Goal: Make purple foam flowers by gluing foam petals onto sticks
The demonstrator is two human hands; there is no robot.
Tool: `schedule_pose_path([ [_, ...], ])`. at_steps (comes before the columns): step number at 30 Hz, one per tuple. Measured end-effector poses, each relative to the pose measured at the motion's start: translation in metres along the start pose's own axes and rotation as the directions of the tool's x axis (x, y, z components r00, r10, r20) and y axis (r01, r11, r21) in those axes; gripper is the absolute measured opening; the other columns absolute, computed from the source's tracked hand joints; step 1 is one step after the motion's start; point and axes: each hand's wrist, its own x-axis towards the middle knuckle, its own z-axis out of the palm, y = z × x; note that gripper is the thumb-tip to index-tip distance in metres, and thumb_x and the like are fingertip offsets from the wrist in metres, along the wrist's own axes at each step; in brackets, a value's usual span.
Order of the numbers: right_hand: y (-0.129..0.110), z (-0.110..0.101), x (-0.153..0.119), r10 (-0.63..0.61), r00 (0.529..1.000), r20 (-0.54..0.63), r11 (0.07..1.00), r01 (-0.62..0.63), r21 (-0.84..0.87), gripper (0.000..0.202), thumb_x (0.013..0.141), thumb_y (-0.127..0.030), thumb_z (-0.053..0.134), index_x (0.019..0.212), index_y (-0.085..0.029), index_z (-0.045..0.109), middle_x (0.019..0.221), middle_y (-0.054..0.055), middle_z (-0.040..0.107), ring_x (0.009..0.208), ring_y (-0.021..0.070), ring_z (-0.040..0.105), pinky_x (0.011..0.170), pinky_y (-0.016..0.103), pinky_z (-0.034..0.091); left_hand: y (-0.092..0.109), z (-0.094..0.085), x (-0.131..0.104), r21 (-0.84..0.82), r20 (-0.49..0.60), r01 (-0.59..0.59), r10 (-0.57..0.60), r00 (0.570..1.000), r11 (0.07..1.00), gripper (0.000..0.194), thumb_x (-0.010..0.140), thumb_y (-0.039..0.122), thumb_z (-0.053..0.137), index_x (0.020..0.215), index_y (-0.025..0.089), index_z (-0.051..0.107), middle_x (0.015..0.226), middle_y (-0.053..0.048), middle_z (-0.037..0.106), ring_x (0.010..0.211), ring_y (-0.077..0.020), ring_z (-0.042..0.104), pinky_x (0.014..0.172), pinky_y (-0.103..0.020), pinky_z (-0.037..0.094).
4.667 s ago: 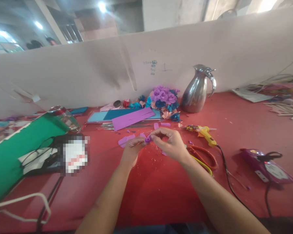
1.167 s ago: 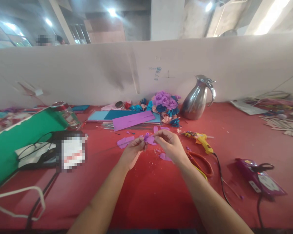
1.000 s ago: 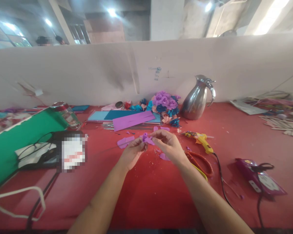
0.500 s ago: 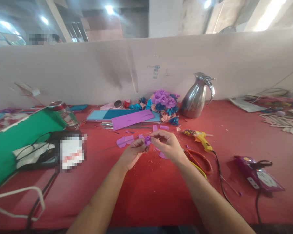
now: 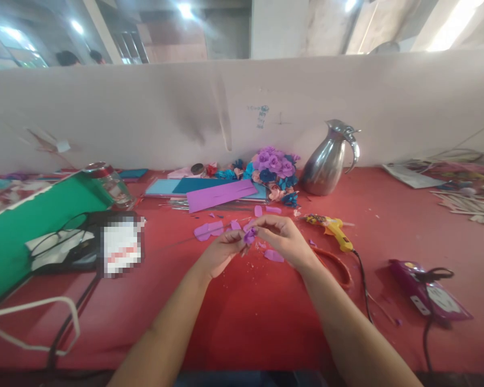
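A small purple paper flower is between my two hands above the red table. My left hand pinches it from the left, with a thin wire pointing out to the left. The fingertips of my right hand close on its right side. Purple paper petals lie just behind my hands, and another purple petal lies below my right hand. A yellow glue gun rests to the right, near red-handled scissors.
Behind are a purple paper strip, a bunch of paper flowers and a steel jug. A glass jar and eyeglasses are at left. A purple pouch and a cable lie at right.
The view has shifted slightly. Both hands still hold the flower, which has turned a little and moved slightly right; my right hand now covers more of the scissors.
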Motion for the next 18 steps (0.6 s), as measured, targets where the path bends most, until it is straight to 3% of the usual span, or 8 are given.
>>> schedule_pose_path([
  [9,0.0009,0.0004,0.0002,-0.027,1.000,-0.003,0.997,0.027,0.071,0.019,0.081,-0.034,0.061,0.077,-0.018,0.069,0.076,0.003,0.070,0.073,0.0153,0.064,0.071,0.029,0.050,0.0013,-0.0011,-0.0015,0.040,0.035,0.015,-0.016,0.999,0.999,0.025,0.069,0.037,0.079,0.069,0.015,0.069,0.061,-0.001,0.058,0.058,-0.0108,0.049,0.060,-0.026,0.034],
  [18,0.0033,-0.0005,-0.0004,-0.022,1.000,-0.001,0.999,0.022,0.050,0.019,0.081,-0.029,0.059,0.093,-0.019,0.069,0.084,0.004,0.072,0.075,0.0149,0.065,0.071,0.028,0.050,0.0040,0.0016,-0.0021,0.039,0.018,0.000,-0.001,1.000,0.999,0.024,0.069,0.037,0.079,0.071,0.015,0.070,0.062,-0.001,0.059,0.060,-0.0112,0.049,0.062,-0.027,0.034],
])
